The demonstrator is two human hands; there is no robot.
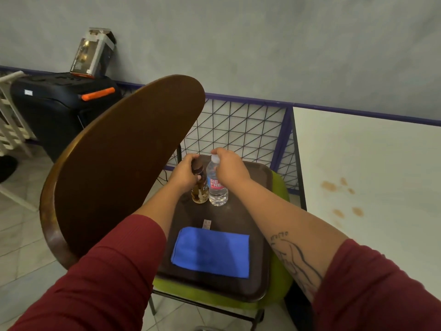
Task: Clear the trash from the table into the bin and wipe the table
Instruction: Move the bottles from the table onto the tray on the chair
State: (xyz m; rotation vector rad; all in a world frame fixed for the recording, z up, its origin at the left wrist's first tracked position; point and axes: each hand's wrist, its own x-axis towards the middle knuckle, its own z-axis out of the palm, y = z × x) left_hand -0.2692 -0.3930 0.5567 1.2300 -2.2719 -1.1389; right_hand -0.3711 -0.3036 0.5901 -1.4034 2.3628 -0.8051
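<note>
Centre frame, on the tray (257, 211): left hand (185, 173) is clamping the amber bottle (200, 193) at its cap; right hand (230, 167) is pinching the water bottle (217, 189) by its cap. Both are looking light and slick-walled, the water bottle probably thin and crushable; neck hold judged safest.

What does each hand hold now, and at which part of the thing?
The left hand grips the brown bottle around its dark cap and neck. The right hand holds the clear water bottle at its white cap.

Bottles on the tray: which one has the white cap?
The clear water bottle with the red label, gripped by the right hand; the amber bottle beside it has a dark cap.
</note>
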